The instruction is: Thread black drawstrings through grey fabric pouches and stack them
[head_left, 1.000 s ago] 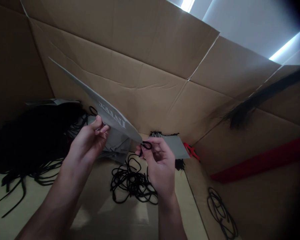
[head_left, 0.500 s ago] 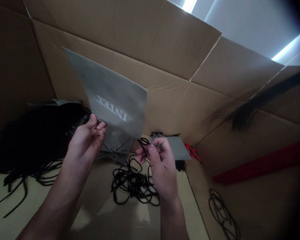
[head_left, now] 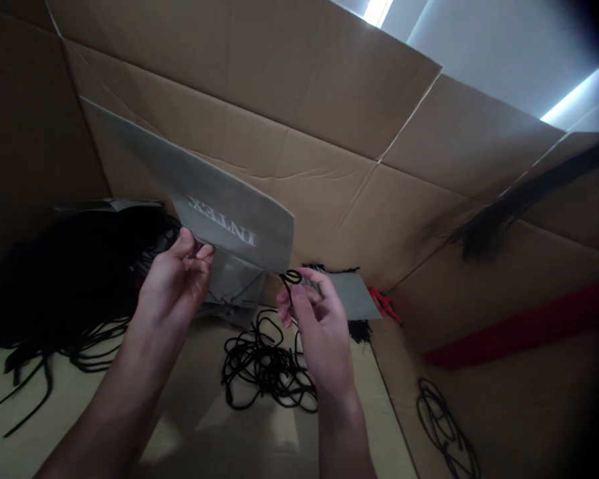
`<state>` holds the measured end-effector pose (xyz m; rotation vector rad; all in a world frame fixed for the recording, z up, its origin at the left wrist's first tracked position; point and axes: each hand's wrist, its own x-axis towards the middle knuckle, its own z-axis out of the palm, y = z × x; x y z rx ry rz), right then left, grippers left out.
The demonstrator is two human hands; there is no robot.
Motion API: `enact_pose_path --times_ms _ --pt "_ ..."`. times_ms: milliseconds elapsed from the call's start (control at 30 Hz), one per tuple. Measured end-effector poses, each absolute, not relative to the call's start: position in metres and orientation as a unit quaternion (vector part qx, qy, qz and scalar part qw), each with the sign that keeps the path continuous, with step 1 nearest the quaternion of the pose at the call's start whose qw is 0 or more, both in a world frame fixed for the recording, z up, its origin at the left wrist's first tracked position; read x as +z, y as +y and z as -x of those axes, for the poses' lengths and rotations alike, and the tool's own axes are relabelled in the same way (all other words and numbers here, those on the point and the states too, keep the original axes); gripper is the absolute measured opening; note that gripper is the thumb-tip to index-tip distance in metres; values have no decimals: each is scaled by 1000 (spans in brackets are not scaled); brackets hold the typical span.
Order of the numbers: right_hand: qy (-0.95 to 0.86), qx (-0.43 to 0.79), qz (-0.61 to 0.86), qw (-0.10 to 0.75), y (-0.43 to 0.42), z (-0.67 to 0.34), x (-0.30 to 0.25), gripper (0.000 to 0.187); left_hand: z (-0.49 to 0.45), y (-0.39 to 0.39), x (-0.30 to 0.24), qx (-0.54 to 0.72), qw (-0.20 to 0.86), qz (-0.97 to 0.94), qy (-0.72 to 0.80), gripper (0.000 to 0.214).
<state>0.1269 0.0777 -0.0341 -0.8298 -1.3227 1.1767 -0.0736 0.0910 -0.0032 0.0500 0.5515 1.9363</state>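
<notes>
My left hand (head_left: pixel 180 276) pinches the lower edge of a grey fabric sheet (head_left: pixel 229 193) with white INTEX lettering, which appears upside down. The sheet leans up and away from me. Thumb and fingers of my right hand (head_left: pixel 319 319) are closed on a black cord (head_left: pixel 292 276), bent into a small loop near the sheet's right corner. Whether the cord passes through the sheet I cannot tell. Below lies a tangle of black cord (head_left: pixel 269 372). Behind my left hand rest more grey sheets (head_left: pixel 234 283).
A big heap of black cords (head_left: pixel 64 279) lies at the left. Beyond my right hand sits a stack of grey pieces (head_left: pixel 352 293) beside a red item (head_left: pixel 384 305). Cardboard walls (head_left: pixel 279 86) surround the work surface, and a cord coil (head_left: pixel 444 426) lies at lower right.
The grey sheet has tilted further back, its top edge dropping and shifting left. My right hand has barely moved, and the cord loop in its fingers has changed shape slightly.
</notes>
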Motion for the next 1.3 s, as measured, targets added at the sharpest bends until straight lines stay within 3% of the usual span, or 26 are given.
enact_pose_path --times_ms 500,733,1033,1300 --pt "-563 421 370 607 83 -132 -36 24 71 97 -9 815 517 -18 261 36" --pt "-563 361 400 627 89 -143 -36 23 72 107 -23 856 404 -131 297 24" --pt "-583 264 440 630 102 -195 -23 18 89 99 -34 681 352 -420 485 14" --pt "-607 205 451 622 103 -232 -24 17 92 89 -23 598 373 -493 510 19"
